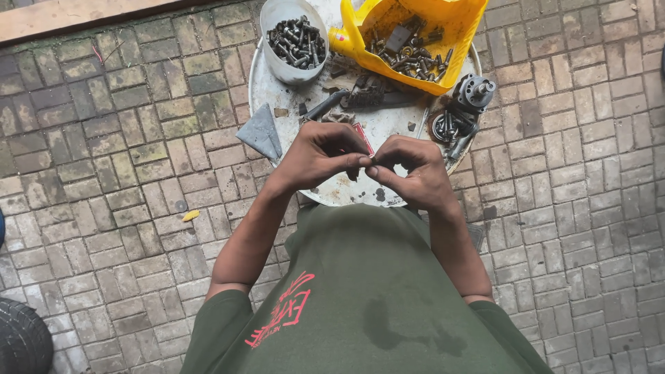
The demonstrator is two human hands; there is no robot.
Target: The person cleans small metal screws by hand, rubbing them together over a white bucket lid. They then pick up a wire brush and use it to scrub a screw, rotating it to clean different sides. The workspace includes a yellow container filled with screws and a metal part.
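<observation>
My left hand [321,154] and my right hand [409,170] meet over the near edge of a round white metal tray [346,188]. Their fingertips pinch a very small metal part [372,160] between them; its shape is too small to make out. Both hands are curled closed around it. On the tray lie a white bowl [277,59] full of dark bolts and nuts, a cut-open yellow plastic container [457,28] holding more greasy hardware, and a grey round metal assembly [474,92] at the right rim.
The tray rests on a brick-paved ground [125,173]. A grey triangular piece [262,131] leans at the tray's left edge. A black tyre [21,339] shows at the bottom left. A wooden beam [69,14] runs along the top left.
</observation>
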